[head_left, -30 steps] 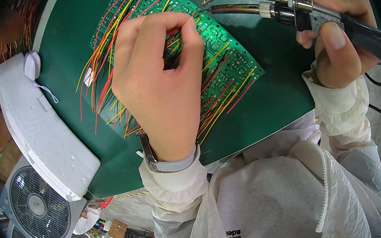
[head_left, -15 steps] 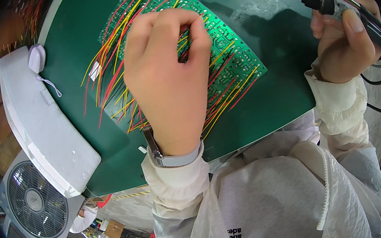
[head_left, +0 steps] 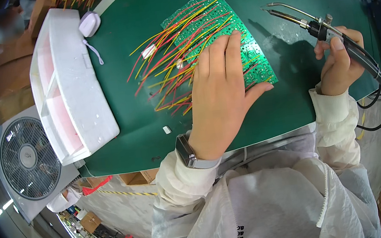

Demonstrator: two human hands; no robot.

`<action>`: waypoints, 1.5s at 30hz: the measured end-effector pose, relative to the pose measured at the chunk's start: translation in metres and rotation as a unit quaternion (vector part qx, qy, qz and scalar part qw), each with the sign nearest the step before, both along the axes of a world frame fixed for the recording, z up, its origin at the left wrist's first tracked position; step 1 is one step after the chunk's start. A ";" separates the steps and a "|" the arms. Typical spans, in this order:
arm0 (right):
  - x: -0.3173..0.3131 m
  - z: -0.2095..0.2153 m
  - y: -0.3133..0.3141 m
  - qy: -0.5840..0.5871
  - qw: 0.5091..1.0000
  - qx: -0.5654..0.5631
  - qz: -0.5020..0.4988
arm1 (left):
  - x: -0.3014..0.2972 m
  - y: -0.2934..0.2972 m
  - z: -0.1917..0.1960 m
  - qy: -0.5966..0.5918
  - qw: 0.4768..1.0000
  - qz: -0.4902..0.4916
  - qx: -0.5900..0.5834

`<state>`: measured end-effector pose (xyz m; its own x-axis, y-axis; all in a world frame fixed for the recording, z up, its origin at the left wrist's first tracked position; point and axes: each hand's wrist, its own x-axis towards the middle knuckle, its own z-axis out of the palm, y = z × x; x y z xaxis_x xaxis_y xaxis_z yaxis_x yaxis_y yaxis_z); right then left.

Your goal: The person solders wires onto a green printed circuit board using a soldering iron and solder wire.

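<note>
A green circuit board [head_left: 216, 16] with many red and yellow wires [head_left: 169, 60] lies on the green table mat [head_left: 154, 133]. My left hand [head_left: 221, 96] rests flat on the board's near part, fingers spread over the wires, holding nothing. A watch sits on that wrist. My right hand [head_left: 336, 63] grips a soldering iron [head_left: 317, 25] to the right of the board. Its metal tip [head_left: 266, 9] points left, raised off the mat and apart from the board.
A white foam tray [head_left: 67, 86] with a pink inside lies at the mat's left. A small white device [head_left: 90, 23] with a cord sits by its far end. A box fan [head_left: 26, 160] stands lower left. Black cables [head_left: 378, 100] hang at the right edge.
My left hand has opened from a curled grip to lying flat on the board. My right hand has drawn the soldering iron away to the right of the board.
</note>
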<state>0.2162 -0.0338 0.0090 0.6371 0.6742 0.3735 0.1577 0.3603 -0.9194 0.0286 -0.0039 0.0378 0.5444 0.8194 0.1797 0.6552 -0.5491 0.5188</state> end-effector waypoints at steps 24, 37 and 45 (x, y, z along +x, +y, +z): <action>0.004 -0.001 0.003 0.006 1.000 -0.007 -0.028 | -0.333 0.322 0.021 0.156 0.929 0.331 -0.056; -0.001 0.001 -0.001 0.023 1.000 0.013 -0.006 | -0.311 0.285 0.091 -0.257 0.938 0.232 -0.019; 0.003 0.000 -0.016 -0.004 0.999 0.008 0.039 | -0.033 0.032 0.052 -0.201 0.959 0.068 -0.188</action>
